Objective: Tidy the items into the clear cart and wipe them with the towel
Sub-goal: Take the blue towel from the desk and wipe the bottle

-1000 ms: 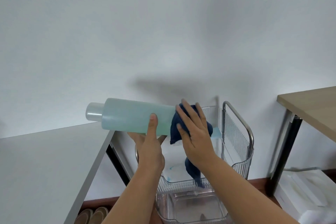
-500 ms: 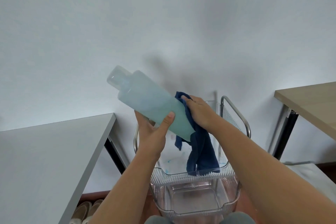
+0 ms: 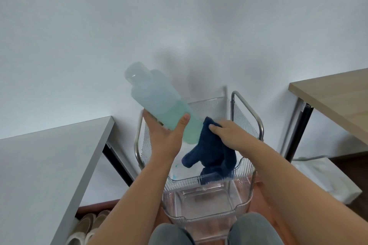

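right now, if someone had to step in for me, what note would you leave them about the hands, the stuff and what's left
Left hand grips the blue-green bottle, tilted with its cap up and away, above the clear cart.
Right hand holds the dark blue towel against the bottle's lower end; the rest of the towel hangs into the top tray.
Done: wiping of the bottle is under way.
Left: finish the wipe and set the bottle in the cart. No other items to tidy are in view.
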Available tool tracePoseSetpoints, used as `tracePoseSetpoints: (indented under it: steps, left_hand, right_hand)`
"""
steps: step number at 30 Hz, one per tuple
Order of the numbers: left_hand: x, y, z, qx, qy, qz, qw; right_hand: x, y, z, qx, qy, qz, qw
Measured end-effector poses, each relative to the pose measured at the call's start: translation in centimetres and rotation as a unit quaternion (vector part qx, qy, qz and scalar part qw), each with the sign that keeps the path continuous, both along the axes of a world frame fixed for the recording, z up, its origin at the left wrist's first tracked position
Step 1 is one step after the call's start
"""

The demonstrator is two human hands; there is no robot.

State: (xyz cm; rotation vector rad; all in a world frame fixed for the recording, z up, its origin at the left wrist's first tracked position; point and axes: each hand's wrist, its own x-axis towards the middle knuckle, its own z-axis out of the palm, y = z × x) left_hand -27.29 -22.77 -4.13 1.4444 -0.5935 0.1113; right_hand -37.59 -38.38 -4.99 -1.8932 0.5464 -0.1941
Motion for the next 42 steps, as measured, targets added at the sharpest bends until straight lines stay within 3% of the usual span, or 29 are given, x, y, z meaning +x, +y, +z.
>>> tracePoseSetpoints:
  steps: [5, 9, 12, 18, 34, 40, 42]
  left_hand:
    - [1.9, -2.7, -1.5, 0.099, 0.007, -0.015, 0.995]
    - [3.5, -5.6, -1.8, 0.183, 0.04, -0.091, 0.978]
    - [4.2, -7.5, -2.2, 0.233, 0.046, -0.16, 0.958]
    - [4.3, -10.6, -4.0, 0.255, 0.071, -0.205, 0.942]
    - [3.9, -14.6, -4.8, 0.358, 0.017, -0.235, 0.903]
    - [5.8, -11.1, -2.7, 0.444, 0.045, -0.259, 0.857]
    - [6.8, -8.0, -2.1, 0.461, 0.041, -0.255, 0.849]
  right_hand:
    - [-0.9, 2.3, -2.4, -0.163, 0.102, 0.061, 0.979]
    - [0.1, 5.3, -4.6, -0.205, 0.104, 0.051, 0.972]
    - [1.2, 6.5, -5.6, -0.263, 0.125, 0.095, 0.952]
    - [2.0, 7.3, -7.3, -0.336, 0.146, 0.137, 0.92]
    - [1.7, 6.9, -7.9, -0.314, 0.087, 0.123, 0.937]
    - [1.2, 6.2, -5.7, -0.14, 0.02, 0.061, 0.988]
    - [0.7, 5.6, -4.4, -0.122, -0.02, 0.016, 0.992]
